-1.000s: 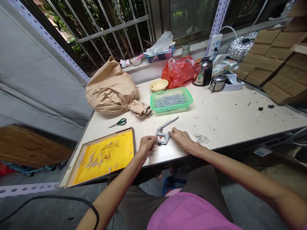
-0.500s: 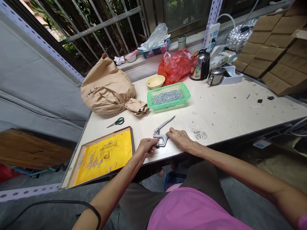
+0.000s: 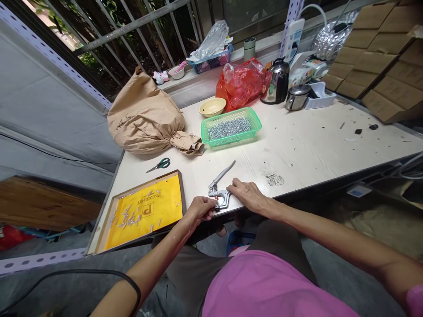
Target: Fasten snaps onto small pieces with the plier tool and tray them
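Note:
A pair of grey metal snap-fastener pliers (image 3: 220, 193) lies near the table's front edge, its long upper handle raised apart from the frame. My right hand (image 3: 249, 196) grips the frame's right end with thumb and fingers. At the jaw, by a small red part (image 3: 217, 198), my left hand (image 3: 202, 208) is closed in a pinch. Whatever is between its fingertips is too small and hidden to name. To the left sits a shallow tray (image 3: 182, 193) lined with yellow, small metal pieces (image 3: 128, 218) scattered over it.
Behind the pliers stands a green basket (image 3: 231, 141) of small metal pieces. Green-handled scissors (image 3: 163, 163) lie above the tray. A brown sack (image 3: 145, 114), a cream bowl (image 3: 212, 107), a red plastic bag (image 3: 243, 86) and a kettle (image 3: 277, 81) line the back.
The pliers and both hands have shifted slightly towards the table's front edge and left. Both hands keep their holds. The camera view has tilted a little downward.

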`<control>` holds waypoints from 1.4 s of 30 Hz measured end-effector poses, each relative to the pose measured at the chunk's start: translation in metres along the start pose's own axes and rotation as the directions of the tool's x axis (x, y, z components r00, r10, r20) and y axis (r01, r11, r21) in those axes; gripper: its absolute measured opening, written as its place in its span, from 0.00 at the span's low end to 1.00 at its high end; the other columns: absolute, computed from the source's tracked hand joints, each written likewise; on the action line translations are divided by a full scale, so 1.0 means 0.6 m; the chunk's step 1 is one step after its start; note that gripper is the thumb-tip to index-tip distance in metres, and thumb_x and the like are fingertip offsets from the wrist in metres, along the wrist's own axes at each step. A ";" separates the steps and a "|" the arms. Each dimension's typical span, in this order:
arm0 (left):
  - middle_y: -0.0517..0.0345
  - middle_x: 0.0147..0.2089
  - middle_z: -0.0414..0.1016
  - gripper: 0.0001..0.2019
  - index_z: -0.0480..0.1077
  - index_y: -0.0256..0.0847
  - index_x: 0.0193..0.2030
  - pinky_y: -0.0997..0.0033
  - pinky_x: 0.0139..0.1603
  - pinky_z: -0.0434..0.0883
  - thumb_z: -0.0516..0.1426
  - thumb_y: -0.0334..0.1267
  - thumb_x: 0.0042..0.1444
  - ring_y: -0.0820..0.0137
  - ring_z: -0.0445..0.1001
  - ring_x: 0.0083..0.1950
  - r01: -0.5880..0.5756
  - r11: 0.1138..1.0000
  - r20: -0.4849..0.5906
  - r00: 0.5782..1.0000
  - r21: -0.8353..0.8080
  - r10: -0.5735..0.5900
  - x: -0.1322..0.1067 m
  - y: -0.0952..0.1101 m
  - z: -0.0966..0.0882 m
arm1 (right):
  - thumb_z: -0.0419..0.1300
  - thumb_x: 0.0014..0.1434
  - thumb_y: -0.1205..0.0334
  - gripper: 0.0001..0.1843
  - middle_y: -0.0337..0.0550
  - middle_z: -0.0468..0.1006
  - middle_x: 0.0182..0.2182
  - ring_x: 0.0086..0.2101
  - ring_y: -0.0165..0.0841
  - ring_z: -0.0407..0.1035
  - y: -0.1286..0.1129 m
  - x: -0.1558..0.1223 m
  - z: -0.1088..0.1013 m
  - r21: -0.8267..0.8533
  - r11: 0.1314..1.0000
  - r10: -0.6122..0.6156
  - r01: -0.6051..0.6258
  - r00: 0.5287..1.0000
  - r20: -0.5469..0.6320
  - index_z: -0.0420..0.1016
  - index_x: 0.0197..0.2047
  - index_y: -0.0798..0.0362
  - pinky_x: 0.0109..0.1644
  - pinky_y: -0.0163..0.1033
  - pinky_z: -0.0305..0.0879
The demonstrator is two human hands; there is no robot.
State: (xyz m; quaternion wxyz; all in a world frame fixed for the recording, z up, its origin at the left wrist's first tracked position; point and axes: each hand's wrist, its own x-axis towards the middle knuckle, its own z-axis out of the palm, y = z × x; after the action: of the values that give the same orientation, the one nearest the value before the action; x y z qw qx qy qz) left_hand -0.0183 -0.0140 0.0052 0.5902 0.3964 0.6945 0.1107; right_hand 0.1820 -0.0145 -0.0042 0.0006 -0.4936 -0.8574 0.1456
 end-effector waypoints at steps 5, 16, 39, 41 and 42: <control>0.63 0.12 0.65 0.15 0.69 0.35 0.25 0.81 0.14 0.57 0.66 0.44 0.41 0.79 0.61 0.12 0.025 1.000 0.025 0.999 0.004 -0.025 -0.005 -0.008 0.001 | 0.47 0.65 0.63 0.14 0.49 0.68 0.43 0.37 0.35 0.68 0.001 -0.004 -0.007 0.071 0.997 -0.042 0.040 0.999 0.033 0.69 0.49 0.52 0.38 0.38 0.61; 0.65 0.13 0.64 0.15 0.66 0.35 0.22 0.82 0.14 0.58 0.65 0.42 0.44 0.80 0.61 0.12 0.017 0.999 -0.044 0.999 -0.032 -0.018 -0.016 -0.011 0.011 | 0.66 0.39 0.37 0.54 0.60 0.60 0.60 0.61 0.54 0.47 0.080 0.103 -0.040 -0.088 0.959 -0.259 0.268 0.961 0.097 0.56 0.63 0.58 0.60 0.59 0.44; 0.45 0.59 0.65 0.27 0.61 0.38 0.59 0.59 0.57 0.63 0.60 0.38 0.51 0.58 0.62 0.58 -0.479 0.244 0.163 0.661 0.843 0.733 0.005 0.047 0.053 | 0.63 0.54 0.53 0.38 0.54 0.72 0.47 0.46 0.42 0.63 0.056 0.041 -0.019 -0.003 0.973 -0.232 0.232 0.971 -0.055 0.54 0.63 0.59 0.48 0.45 0.60; 0.45 0.55 0.68 0.30 0.58 0.35 0.60 0.59 0.55 0.64 0.60 0.40 0.52 0.58 0.64 0.55 -0.488 0.192 0.237 0.685 0.851 0.689 0.022 0.059 0.052 | 0.65 0.52 0.53 0.40 0.55 0.70 0.49 0.47 0.42 0.63 0.058 0.038 -0.022 0.003 0.980 -0.200 0.200 0.979 -0.036 0.55 0.63 0.60 0.49 0.45 0.60; 0.44 0.53 0.69 0.31 0.58 0.34 0.61 0.59 0.54 0.65 0.60 0.42 0.51 0.57 0.65 0.54 -0.493 0.163 0.268 0.688 0.855 0.674 0.027 0.063 0.051 | 0.66 0.51 0.53 0.39 0.56 0.69 0.49 0.47 0.42 0.63 0.057 0.036 -0.025 -0.006 0.985 -0.175 0.175 0.984 -0.023 0.58 0.61 0.61 0.48 0.44 0.61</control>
State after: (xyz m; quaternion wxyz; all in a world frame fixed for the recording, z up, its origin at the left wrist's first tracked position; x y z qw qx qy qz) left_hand 0.0254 0.0127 0.0085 0.1378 0.8648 0.4825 -0.0151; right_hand 0.2019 0.0236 -0.0017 0.0225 -0.4182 -0.8976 0.1374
